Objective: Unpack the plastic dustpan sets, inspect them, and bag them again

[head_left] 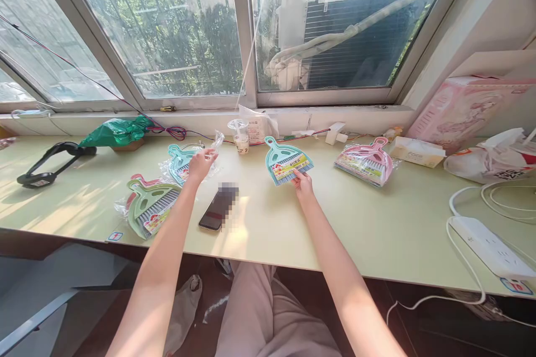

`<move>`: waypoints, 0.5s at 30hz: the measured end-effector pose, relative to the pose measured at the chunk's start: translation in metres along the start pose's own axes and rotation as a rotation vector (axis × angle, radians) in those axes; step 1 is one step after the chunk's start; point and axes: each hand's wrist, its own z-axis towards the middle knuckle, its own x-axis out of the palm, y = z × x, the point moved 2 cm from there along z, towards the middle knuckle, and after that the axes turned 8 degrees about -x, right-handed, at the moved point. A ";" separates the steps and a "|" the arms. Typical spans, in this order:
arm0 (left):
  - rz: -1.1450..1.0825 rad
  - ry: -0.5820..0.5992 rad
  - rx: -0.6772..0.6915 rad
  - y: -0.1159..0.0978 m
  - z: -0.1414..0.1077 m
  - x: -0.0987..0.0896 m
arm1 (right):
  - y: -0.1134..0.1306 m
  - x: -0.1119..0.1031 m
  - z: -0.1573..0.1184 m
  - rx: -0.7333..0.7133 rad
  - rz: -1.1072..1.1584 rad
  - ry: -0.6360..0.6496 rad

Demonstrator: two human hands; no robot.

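My right hand (302, 183) grips the lower edge of a teal dustpan-and-brush set (285, 157), thumb over its yellow printed label. The set is tilted with its handle pointing away from me. My left hand (201, 164) is closed on a crumpled clear plastic bag (218, 139), which sticks up past the fingers. Just left of that hand lies another teal dustpan set (178, 163), partly hidden by the hand. Closer to me, a green dustpan set (153, 206) overlaps a pink one (144, 179). A wrapped pink dustpan set (368, 160) lies on the right.
A phone (218, 209) lies on the table (268, 234) between my arms. Behind stands a plastic drink cup (241, 136). Black headphones (54, 164) and a green bag (115, 131) are left; a tissue pack (417, 150), pink box (469, 106) and power strip (489, 245) are right.
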 end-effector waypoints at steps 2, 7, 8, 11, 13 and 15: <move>-0.364 0.154 -0.002 -0.029 -0.010 0.005 | 0.010 -0.004 0.004 -0.037 0.016 -0.013; -0.957 0.667 -0.004 -0.070 -0.047 0.059 | 0.047 -0.034 0.015 -0.155 0.090 -0.036; -0.998 0.713 -0.036 -0.069 -0.052 0.075 | 0.055 -0.045 0.016 -0.168 0.092 -0.037; -0.946 0.848 -0.224 -0.054 -0.055 0.121 | 0.079 -0.086 0.016 -0.177 0.033 -0.070; -0.819 0.844 -0.350 -0.043 -0.050 0.145 | 0.094 -0.113 0.014 -0.160 -0.054 -0.105; -0.761 0.660 -0.354 -0.040 -0.041 0.157 | 0.107 -0.134 0.013 -0.136 -0.145 -0.112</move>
